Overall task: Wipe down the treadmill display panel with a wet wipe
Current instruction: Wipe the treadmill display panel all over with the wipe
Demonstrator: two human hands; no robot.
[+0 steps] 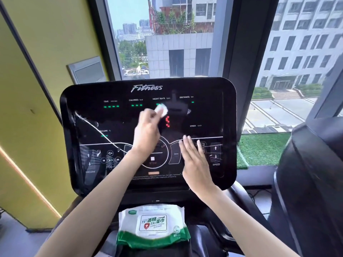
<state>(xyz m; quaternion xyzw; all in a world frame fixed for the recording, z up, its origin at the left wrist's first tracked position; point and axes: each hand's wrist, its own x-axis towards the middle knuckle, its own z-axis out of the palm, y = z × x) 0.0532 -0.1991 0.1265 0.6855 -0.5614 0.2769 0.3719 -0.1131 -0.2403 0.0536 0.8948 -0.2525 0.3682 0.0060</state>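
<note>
Nearest, a white-and-green soft plastic pack of wet wipes point(153, 226) is lying label-up on the dark ledge point(141, 196) under the console.

Just above it, the right hand point(194, 164) is hanging at the lower right of the glossy black treadmill display panel point(207, 112). Its fingers are straight and together, the grip wide and holding nothing. The fingertips are lying between the MODE key and the speed keys. Motion blur makes it hard to tell whether this hand is touching the glass or only floating over it.

Higher up, the left hand point(146, 130) is pinching a small crumpled white wet wipe point(161, 109), its grip curled round the wad. It is holding the wipe against the upper middle of the panel, just beside the green heart-rate readout and above the red digits.

By the look of it, the wiping itself is under way, with the top band of readouts being worked. The next stroke seems to call for carrying the wipe on toward the distance readout and then down over the control keys. Pressure there should be light, so that the STOP and speed keys are not being triggered, and the right hand would need to be clearing out of the lower right corner.

Beyond the panel, a tall window point(167, 43) is showing grey office blocks and a strip of green turf point(263, 151).
</note>
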